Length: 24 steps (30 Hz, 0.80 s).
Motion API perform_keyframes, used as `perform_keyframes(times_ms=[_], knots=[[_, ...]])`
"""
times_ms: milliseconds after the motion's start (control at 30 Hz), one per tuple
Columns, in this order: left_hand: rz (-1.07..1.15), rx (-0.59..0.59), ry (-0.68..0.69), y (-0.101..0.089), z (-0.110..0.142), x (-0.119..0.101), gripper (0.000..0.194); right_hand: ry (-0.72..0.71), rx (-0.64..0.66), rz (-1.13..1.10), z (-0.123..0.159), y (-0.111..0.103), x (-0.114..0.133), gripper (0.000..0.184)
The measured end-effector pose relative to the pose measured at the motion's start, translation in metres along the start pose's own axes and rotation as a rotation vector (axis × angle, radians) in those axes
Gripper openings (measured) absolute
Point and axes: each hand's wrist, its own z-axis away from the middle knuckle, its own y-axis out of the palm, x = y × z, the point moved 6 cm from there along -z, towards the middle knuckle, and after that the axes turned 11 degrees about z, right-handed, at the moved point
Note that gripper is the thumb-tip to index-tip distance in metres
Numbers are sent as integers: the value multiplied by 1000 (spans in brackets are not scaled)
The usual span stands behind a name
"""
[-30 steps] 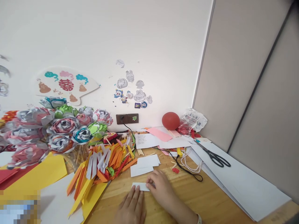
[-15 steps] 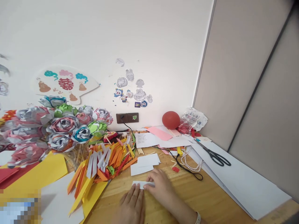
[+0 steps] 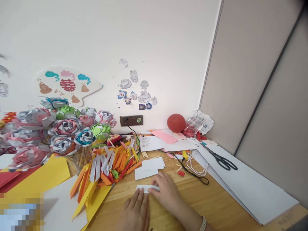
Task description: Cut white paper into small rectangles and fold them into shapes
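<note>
A small strip of white paper lies on the wooden table in front of me, looking narrow and folded lengthwise. My left hand is flat, its stretched fingertips pressing on the strip's left and near edge. At the strip's right end, my right hand grips it between thumb and curled fingers, which hide that end. Just beyond my hands lie loose white paper pieces, partly overlapping.
To the left lie folded colored paper strips, yellow sheets and many paper flowers. Black scissors rest on large white sheets at right. A black cord, a beaded string and a red balloon are farther back.
My right thumb has shifted left along the paper strip's near edge, and the strip now looks narrower and straighter. My left hand has stayed nearly in place.
</note>
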Motion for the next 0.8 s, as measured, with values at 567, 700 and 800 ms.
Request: perform_keyframes(times_ms=[567,700,800], knots=[[84,37,-28,5,9,6,31,43,51,-5,2,-11,-25,26],[112,50,-30,4,8,9,32,77,142,-55,3,-19,-37,26],[135,84,-40,5,7,10,33,42,181,-135,1,-21,-39,19]])
